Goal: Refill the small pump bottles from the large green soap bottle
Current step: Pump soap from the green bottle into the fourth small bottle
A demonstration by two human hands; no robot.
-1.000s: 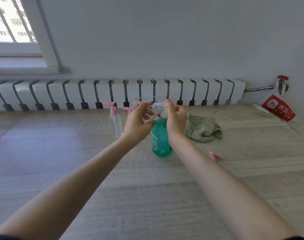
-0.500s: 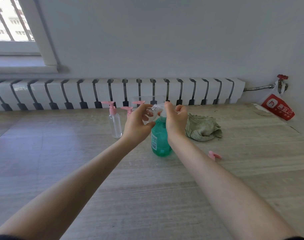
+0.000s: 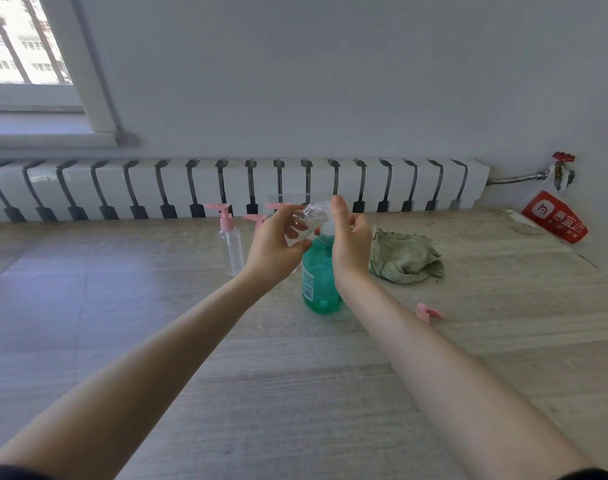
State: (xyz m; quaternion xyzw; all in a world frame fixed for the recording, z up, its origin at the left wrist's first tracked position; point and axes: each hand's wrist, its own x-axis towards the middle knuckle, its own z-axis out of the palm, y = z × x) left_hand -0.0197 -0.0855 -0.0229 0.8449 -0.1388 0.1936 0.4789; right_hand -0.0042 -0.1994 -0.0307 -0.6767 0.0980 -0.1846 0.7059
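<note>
Green soap bottle (image 3: 321, 271) stands on the table (image 3: 295, 375), my right hand (image 3: 351, 244) curled over its pump, left hand (image 3: 273, 247) gripping a tilted small clear bottle (image 3: 309, 220) at the spout — a slipped mouth or hard press would likely send soap down my fingers.

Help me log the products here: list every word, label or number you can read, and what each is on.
Red bag: a white logo and a row of large white Chinese characters, too blurred to read surely; the smaller line below them is too small.
Green soap bottle: a label with a barcode and fine print, too small to read.
No other text shows.
</note>
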